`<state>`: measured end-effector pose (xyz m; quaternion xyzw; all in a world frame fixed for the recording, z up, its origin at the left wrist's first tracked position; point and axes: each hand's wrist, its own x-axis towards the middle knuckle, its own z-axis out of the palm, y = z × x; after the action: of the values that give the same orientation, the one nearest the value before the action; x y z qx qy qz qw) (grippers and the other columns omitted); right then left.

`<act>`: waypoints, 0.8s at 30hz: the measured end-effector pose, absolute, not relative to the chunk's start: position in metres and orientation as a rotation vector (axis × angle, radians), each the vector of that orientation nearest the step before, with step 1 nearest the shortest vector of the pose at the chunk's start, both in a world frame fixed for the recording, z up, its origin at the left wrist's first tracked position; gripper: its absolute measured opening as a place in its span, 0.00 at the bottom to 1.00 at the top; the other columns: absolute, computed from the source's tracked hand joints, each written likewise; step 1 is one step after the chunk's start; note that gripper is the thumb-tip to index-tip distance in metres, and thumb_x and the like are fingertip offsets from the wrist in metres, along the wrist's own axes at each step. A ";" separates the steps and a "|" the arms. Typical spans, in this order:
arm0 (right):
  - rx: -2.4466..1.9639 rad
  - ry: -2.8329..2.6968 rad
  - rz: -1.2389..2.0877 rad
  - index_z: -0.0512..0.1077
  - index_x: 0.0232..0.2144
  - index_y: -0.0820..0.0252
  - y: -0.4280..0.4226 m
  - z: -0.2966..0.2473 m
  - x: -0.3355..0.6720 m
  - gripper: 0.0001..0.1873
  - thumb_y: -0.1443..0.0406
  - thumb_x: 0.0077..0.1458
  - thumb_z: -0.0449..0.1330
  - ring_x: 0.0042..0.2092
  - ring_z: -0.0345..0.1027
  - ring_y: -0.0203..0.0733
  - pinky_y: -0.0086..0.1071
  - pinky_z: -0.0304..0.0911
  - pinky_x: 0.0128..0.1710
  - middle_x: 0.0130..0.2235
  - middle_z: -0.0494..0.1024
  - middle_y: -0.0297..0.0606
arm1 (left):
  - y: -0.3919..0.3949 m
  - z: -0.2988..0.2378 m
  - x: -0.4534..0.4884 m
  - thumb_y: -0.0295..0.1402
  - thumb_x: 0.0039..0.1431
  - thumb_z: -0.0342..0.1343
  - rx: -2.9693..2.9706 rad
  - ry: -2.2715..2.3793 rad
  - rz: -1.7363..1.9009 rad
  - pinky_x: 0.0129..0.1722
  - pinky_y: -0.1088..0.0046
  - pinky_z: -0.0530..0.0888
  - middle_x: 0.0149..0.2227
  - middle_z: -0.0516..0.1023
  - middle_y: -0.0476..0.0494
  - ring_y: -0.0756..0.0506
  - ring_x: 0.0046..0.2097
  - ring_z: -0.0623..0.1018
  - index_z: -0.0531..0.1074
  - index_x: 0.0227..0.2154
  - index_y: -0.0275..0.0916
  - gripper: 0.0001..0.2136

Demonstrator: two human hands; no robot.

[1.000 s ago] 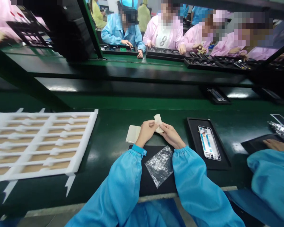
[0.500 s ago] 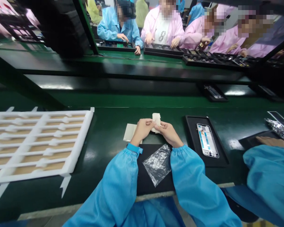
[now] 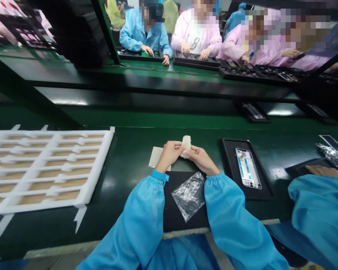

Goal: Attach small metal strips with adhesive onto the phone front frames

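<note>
Between my two hands is a small off-white paper-like piece (image 3: 186, 141), held upright above the bench. My left hand (image 3: 170, 152) pinches its left side, and my right hand (image 3: 200, 156) grips it from the right with fingers closed. Partly behind my left wrist lies a flat cream sheet (image 3: 155, 156). Below my hands, a crumpled clear plastic bag (image 3: 188, 197) rests on a black mat (image 3: 173, 219) between my forearms.
A white divided frame (image 3: 100, 165) lies at left. On the right a black tray (image 3: 228, 150) holds a phone frame (image 3: 248, 168). A co-worker's blue sleeve (image 3: 318, 202) and silvery crumpled film (image 3: 334, 155) are farther right. Across the bench, several people work over black trays (image 3: 197, 62).
My hands stay at almost the same place, still holding the off-white piece. The whole view has shifted slightly. Across the bench, some co-workers' hands have moved.
</note>
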<state>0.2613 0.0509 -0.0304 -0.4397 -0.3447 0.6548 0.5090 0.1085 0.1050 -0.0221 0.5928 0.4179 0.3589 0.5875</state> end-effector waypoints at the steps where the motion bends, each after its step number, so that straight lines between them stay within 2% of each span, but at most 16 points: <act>1: -1.076 -0.833 1.556 0.78 0.44 0.59 0.051 -0.033 0.260 0.24 0.62 0.42 0.72 0.42 0.76 0.43 0.37 0.67 0.49 0.39 0.83 0.37 | 0.105 -0.022 0.109 0.30 0.51 0.62 1.383 0.964 0.833 0.35 0.73 0.77 0.34 0.84 0.42 0.40 0.39 0.83 0.79 0.32 0.34 0.06; 3: -1.095 -0.835 1.540 0.78 0.42 0.59 0.052 -0.035 0.259 0.24 0.62 0.40 0.74 0.40 0.76 0.43 0.36 0.68 0.47 0.36 0.83 0.36 | 0.105 -0.020 0.108 0.31 0.50 0.62 1.383 0.939 0.819 0.33 0.74 0.76 0.33 0.84 0.43 0.41 0.37 0.83 0.79 0.33 0.34 0.08; 6: -1.082 -0.842 1.595 0.79 0.41 0.60 0.052 -0.034 0.261 0.21 0.60 0.42 0.72 0.39 0.76 0.42 0.35 0.69 0.45 0.37 0.83 0.37 | 0.107 -0.018 0.104 0.32 0.49 0.63 1.378 0.913 0.801 0.30 0.74 0.76 0.31 0.84 0.43 0.42 0.34 0.83 0.79 0.33 0.33 0.10; 11: -1.031 -0.836 1.707 0.79 0.42 0.59 0.051 -0.027 0.266 0.18 0.66 0.45 0.68 0.42 0.76 0.41 0.33 0.68 0.48 0.43 0.82 0.39 | 0.109 -0.018 0.100 0.34 0.47 0.65 1.360 0.919 0.803 0.30 0.74 0.76 0.32 0.84 0.41 0.42 0.34 0.82 0.80 0.33 0.33 0.11; 14: -0.988 -0.825 1.723 0.77 0.45 0.59 0.051 -0.023 0.268 0.21 0.68 0.46 0.65 0.46 0.75 0.42 0.34 0.67 0.51 0.46 0.81 0.40 | 0.110 -0.019 0.099 0.34 0.47 0.65 1.352 0.934 0.821 0.31 0.73 0.76 0.32 0.84 0.40 0.42 0.34 0.82 0.80 0.33 0.33 0.11; 19: -0.971 -0.792 1.661 0.77 0.46 0.59 0.052 -0.023 0.266 0.19 0.63 0.51 0.64 0.48 0.74 0.43 0.36 0.67 0.52 0.47 0.81 0.40 | 0.111 -0.022 0.100 0.34 0.49 0.65 1.348 0.952 0.861 0.33 0.72 0.77 0.32 0.84 0.41 0.41 0.35 0.83 0.80 0.33 0.33 0.11; 24: -1.045 -0.774 1.602 0.77 0.45 0.58 0.050 -0.030 0.261 0.24 0.68 0.41 0.72 0.42 0.76 0.38 0.31 0.68 0.49 0.40 0.83 0.35 | 0.109 -0.025 0.106 0.34 0.48 0.65 1.336 0.936 0.858 0.34 0.73 0.77 0.33 0.84 0.41 0.41 0.36 0.83 0.80 0.35 0.33 0.11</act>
<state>0.2610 0.0497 -0.0300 -0.4346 -0.3221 0.6662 0.5134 0.1057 0.1094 -0.0247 0.5775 0.4045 0.3709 0.6044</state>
